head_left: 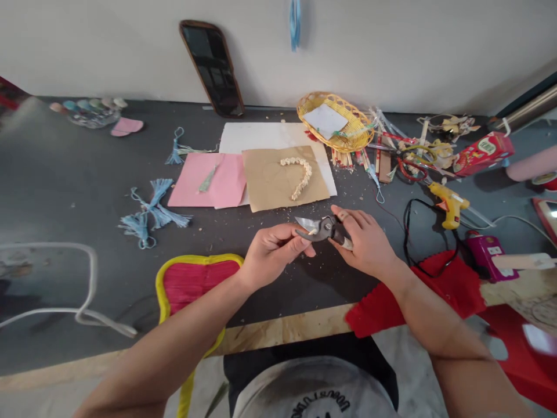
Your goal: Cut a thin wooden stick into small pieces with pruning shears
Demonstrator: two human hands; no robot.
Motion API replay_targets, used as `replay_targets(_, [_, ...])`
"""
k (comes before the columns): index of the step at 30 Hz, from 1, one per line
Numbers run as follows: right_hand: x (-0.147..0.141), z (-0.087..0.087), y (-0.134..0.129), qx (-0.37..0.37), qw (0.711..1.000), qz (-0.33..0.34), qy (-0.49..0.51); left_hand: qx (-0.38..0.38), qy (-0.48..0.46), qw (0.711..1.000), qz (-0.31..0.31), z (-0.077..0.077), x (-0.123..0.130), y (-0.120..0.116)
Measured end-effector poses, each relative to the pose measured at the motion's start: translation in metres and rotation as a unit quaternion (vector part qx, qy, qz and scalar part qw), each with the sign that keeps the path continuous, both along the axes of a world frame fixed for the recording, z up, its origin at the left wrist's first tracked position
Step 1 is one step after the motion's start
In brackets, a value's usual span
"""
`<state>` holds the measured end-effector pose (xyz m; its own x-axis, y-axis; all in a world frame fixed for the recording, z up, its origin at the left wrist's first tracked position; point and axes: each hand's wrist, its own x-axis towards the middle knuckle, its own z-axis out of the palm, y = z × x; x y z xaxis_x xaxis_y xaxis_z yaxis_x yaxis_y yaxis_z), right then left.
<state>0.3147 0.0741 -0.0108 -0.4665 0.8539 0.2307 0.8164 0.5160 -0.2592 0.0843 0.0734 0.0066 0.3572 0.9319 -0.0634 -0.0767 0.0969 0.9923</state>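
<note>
My right hand (pixel 365 241) is wrapped around the dark handles of a pair of pruning shears (pixel 322 228), whose blades point left and stand apart. Close to those blades, my left hand (pixel 276 252) pinches a small pale piece (pixel 312 232), mostly hidden by the fingers; its kind is unclear. Beyond the hands lies a sheet of brown paper (pixel 265 180) bearing a curved row of small cream-coloured pieces (pixel 310 171). Pink paper (pixel 187 180) with a pale green tassel (pixel 209 179) lies to its left.
Blue tassels (pixel 152 206) lie at left, near a yellow-edged red fan (pixel 195 281). Behind are a wicker basket (pixel 363 139) and a leaning phone (pixel 213 69). At right are a yellow glue gun (pixel 450 206), scissors (pixel 411 168), a red carton (pixel 483 154) and red cloth (pixel 452 290).
</note>
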Motion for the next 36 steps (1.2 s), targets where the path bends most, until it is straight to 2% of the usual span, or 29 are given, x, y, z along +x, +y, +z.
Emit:
replay_targets(6, [-0.0001, 0.0031, -0.0019, -0.008, 1.0, 0.004, 0.001, -0.007, -0.013, 1.0, -0.006, -0.002, 0.0001, -0.0037])
replay_targets(12, [-0.0023, 0.0034, -0.0024, -0.006, 1.0, -0.005, -0.016, -0.071, -0.111, 0.991, -0.016, -0.004, 0.0032, -0.0032])
replay_targets(17, [-0.0007, 0.0034, 0.001, 0.01, 1.0, 0.001, -0.023, -0.098, -0.159, 0.981, -0.057, -0.0027, 0.003, 0.0002])
replay_targets(25, [0.0032, 0.0036, 0.002, 0.001, 0.999, 0.038, -0.002, -0.196, -0.195, 0.953, -0.127, -0.0019, 0.0016, 0.0034])
replay_targets(32, [-0.0011, 0.0047, -0.0025, -0.015, 1.0, 0.022, -0.009, -0.205, -0.186, 0.956, -0.101, 0.0006, 0.0005, 0.0032])
replay_targets(36, [0.0002, 0.0036, 0.0002, 0.0, 1.0, -0.014, -0.026, -0.121, -0.15, 0.98, -0.05, -0.0035, 0.003, 0.0046])
